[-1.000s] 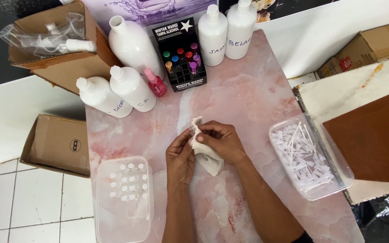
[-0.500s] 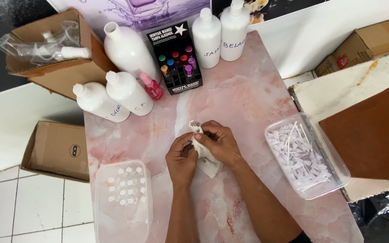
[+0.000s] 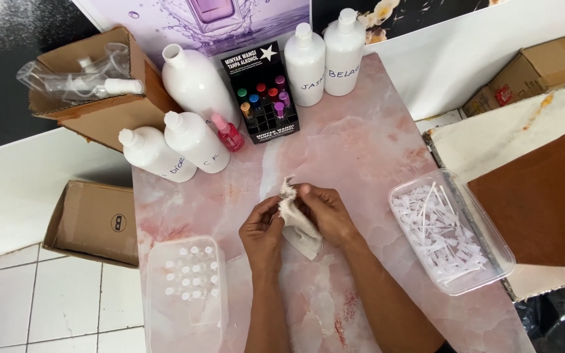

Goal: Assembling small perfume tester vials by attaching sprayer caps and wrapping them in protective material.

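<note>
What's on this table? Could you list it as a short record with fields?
hands: left hand and right hand together hold a white cloth
surface: pink marble table
left box: clear tub of small vials
right box: clear tub of white plastic sticks
back: white bottles, a black rack of coloured vials

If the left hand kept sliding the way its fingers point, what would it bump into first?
Probably the small pink bottle, since the left hand, holding the crumpled white cloth, points up the pink marble table towards it; the direction is only roughly clear.
</note>
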